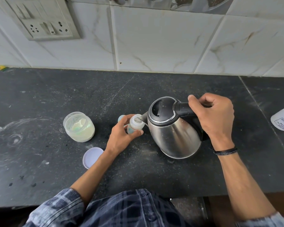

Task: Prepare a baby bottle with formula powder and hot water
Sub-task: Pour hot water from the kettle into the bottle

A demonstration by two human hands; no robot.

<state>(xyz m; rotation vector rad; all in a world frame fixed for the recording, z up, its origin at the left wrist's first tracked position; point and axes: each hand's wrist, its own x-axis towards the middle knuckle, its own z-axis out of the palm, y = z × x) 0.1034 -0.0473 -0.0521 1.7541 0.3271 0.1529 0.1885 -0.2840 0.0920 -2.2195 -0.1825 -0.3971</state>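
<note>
A small clear baby bottle [136, 124] stands uncapped on the black counter [39, 112], and my left hand [121, 136] grips its lower body. My right hand [215, 118] is closed on the black handle of a steel electric kettle [172, 130]. The kettle is tilted left, its spout directly over the bottle's mouth. An open plastic jar of pale formula powder [79, 126] stands left of the bottle. Its round white lid [92, 157] lies flat in front of it, beside my left forearm. Part of a pale blue cap [121, 118] shows behind my left fingers.
A white container [283, 119] lies at the right edge of the counter. The tiled wall runs along the back, with a switch-and-socket plate [39, 22] at the upper left. A small yellow-green item [2, 68] sits at the far left by the wall.
</note>
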